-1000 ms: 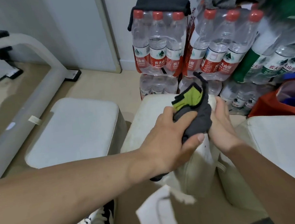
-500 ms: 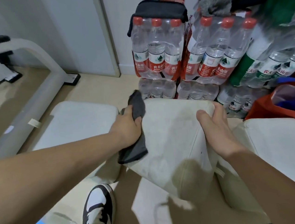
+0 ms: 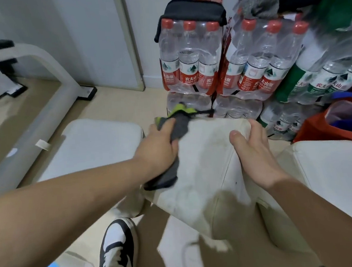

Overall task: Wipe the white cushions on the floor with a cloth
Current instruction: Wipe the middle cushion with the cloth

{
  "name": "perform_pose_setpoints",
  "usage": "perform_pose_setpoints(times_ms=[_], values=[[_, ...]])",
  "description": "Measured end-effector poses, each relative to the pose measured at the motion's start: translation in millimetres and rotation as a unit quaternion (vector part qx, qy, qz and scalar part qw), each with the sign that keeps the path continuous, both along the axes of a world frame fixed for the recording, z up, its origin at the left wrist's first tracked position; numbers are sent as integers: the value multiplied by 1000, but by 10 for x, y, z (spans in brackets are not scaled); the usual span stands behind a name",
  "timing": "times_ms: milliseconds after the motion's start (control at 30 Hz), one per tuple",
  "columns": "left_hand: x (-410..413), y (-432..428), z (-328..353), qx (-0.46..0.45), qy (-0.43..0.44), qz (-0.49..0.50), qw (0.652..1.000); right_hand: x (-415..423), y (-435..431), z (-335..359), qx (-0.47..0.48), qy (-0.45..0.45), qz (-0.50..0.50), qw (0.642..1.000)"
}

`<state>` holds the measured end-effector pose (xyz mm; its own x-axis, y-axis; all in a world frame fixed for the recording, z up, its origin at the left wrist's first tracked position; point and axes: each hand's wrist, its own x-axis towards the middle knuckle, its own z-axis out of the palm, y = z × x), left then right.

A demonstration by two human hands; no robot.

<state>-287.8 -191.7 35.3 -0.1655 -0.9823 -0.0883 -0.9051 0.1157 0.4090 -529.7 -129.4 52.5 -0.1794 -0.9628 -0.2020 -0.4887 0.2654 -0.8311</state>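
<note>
Cloth [image 3: 178, 131]: soft, matt grey fabric with a green edge. Cushion [image 3: 207, 162]: smooth, faintly sheened white covering (leather-like, with dull blotches). Water bottles [image 3: 189, 55]: clear glossy plastic under shiny shrink film. Floor [image 3: 114, 100]: smooth, matt beige

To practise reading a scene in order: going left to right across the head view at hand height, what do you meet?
Flat white cushion → left hand gripping the cloth → tilted cushion → right hand → right white cushion.
</note>
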Motion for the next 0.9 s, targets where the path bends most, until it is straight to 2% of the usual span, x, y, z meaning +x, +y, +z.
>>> perform_pose_setpoints(times_ms=[67, 167, 233, 367, 433, 500, 567, 667, 733, 800, 833, 900], values=[[9, -78, -37, 50, 52, 82, 994, 31, -1, 11, -2, 9, 5, 1000], [-243, 49, 50, 34, 139, 112, 983, 79, 7, -1, -4, 28, 12, 1000], [-497, 211, 198, 18, 198, 77, 977, 86, 18, -13, -15, 34, 16, 999], [-816, 593, 447, -13, 282, -102, 954, 14, -10, -98, -40, 33, 43, 998], [-678, 576, 418, -40, 233, -165, 958, 8, -10, -86, -17, 14, 40, 999], [-405, 414, 286, -58, 142, -165, 974, 10, -29, -50, -25, -2, 27, 999], [-109, 170, 120, -43, 83, -86, 992, 23, -69, -7, -32, -9, 12, 999], [209, -87, -57, 57, 16, 57, 997, 0, -72, 7, -11, -14, -4, 1000], [227, -49, -50, 104, 40, 119, 987, -3, -53, -1, -5, -12, -3, 1000], [41, 118, 63, 91, 97, 130, 983, 17, -38, 1, 1, -3, -2, 1000], [-105, 217, 148, 67, 129, 109, 983, 40, -40, -2, 3, 0, -1, 1000], [-436, 410, 333, 24, 181, -1, 983, 102, -47, -5, -6, 14, -4, 1000]])
